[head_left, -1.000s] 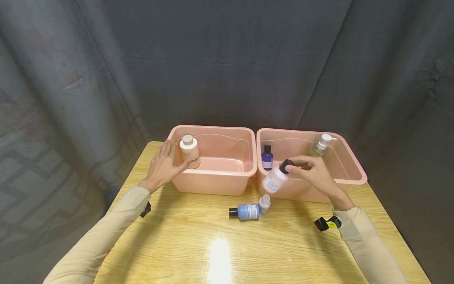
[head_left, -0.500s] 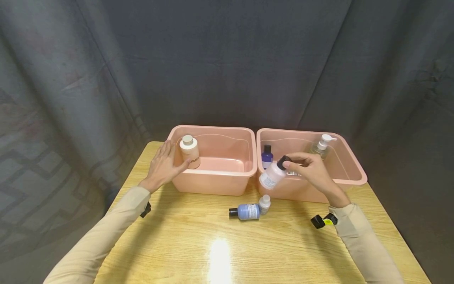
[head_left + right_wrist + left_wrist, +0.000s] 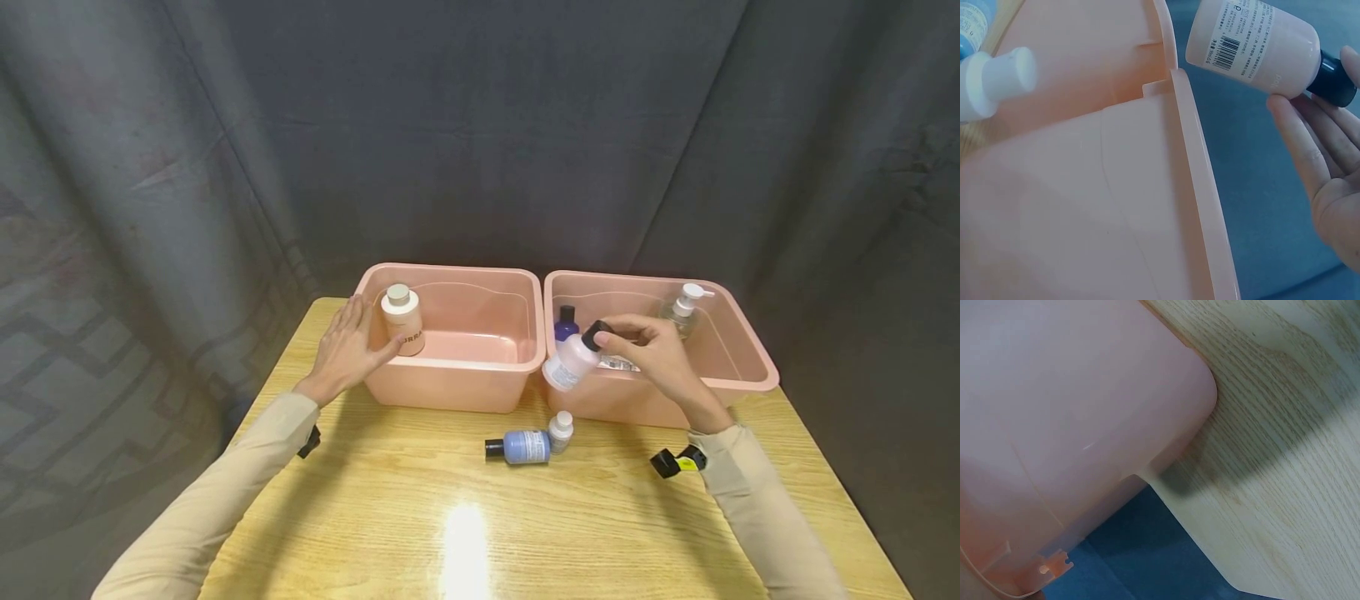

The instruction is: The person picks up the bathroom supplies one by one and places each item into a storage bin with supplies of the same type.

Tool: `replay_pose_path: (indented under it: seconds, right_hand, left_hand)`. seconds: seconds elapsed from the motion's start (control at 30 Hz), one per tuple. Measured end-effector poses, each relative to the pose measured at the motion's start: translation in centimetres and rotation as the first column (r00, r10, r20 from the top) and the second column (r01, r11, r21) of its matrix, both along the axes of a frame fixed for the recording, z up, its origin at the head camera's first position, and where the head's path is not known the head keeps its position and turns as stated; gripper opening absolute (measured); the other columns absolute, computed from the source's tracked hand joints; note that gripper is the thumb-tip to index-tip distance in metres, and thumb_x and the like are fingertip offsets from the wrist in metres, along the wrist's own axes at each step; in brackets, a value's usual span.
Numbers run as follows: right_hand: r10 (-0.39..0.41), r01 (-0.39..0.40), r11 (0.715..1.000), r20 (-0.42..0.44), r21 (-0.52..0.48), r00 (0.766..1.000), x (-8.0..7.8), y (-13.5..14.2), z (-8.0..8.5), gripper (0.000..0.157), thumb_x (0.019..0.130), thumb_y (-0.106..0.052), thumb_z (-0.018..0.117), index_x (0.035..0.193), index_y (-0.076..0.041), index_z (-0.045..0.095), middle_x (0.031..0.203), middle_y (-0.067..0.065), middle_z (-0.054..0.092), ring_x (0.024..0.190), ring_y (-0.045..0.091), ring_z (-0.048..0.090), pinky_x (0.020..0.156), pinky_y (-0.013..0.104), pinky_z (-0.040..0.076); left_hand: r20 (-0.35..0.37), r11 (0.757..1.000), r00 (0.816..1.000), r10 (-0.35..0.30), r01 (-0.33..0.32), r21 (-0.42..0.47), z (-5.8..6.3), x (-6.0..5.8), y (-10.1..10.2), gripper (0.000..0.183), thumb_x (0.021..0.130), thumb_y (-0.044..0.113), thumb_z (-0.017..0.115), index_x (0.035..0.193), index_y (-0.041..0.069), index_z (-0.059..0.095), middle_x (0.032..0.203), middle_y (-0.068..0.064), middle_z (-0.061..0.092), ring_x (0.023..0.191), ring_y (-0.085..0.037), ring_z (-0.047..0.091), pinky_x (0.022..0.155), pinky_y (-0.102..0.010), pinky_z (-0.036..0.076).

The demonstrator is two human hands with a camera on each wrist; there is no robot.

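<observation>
My right hand (image 3: 654,357) pinches a pale pink bottle (image 3: 570,364) by its black cap. The bottle tilts, base down to the left, overlapping the near left corner of the right pink bin (image 3: 637,406). In the right wrist view, its printed label and barcode (image 3: 1227,51) face the camera above the bin's rim. My left hand (image 3: 347,354) rests on the left rim of the left pink bin (image 3: 450,390), fingers straight. Beside its thumb, inside that bin, stands a white-capped cream bottle (image 3: 402,323). The left wrist view shows the bin's outer wall (image 3: 1097,394), not the hand.
Inside the right bin are a dark blue bottle (image 3: 566,321), a clear pump bottle (image 3: 684,310) and a partly hidden labelled item (image 3: 618,363). On the wooden table (image 3: 375,517), a light blue bottle (image 3: 527,447) lies by a small white-capped bottle (image 3: 561,431).
My right hand has moved left and slightly up with the pink bottle, which now covers part of the dark blue bottle. The left hand has stayed in place.
</observation>
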State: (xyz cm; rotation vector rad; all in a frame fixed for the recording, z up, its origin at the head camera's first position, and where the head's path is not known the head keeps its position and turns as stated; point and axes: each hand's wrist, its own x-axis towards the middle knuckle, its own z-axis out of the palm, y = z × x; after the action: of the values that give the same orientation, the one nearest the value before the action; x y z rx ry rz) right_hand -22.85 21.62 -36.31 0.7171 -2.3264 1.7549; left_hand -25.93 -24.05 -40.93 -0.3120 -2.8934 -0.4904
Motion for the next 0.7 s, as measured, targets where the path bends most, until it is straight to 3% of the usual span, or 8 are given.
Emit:
replay_pose_path:
  seconds: [0.43,0.7]
  right_hand:
    - [-0.002,0.003,0.995,0.004,-0.097,1.0,-0.6,-1.2,0.2,0.021,0.091,0.002,0.068,0.11,0.011,0.067,0.095,-0.001,0.074,0.084,0.011,0.07,0.077,0.027,0.058]
    - [-0.055,0.053,0.996,-0.025,-0.079,0.998,-1.0,-1.9,0.3,0.025,0.091,-0.002,0.069,0.11,0.013,0.065,0.095,-0.005,0.073,0.083,0.01,0.071,0.075,0.025,0.058]
  left_hand:
    - [0.0,1.0,1.0,0.004,-0.004,0.001,-0.3,0.0,-0.2,0.101,0.091,0.066,0.048,0.154,-0.007,0.016,0.161,-0.028,0.008,0.149,-0.037,0.004,0.121,-0.048,0.007]
    - [-0.005,1.0,1.0,0.003,-0.003,-0.002,-0.3,0.0,-0.3,0.104,0.091,0.071,0.043,0.154,-0.007,0.017,0.16,-0.028,0.008,0.149,-0.038,0.005,0.121,-0.048,0.007]
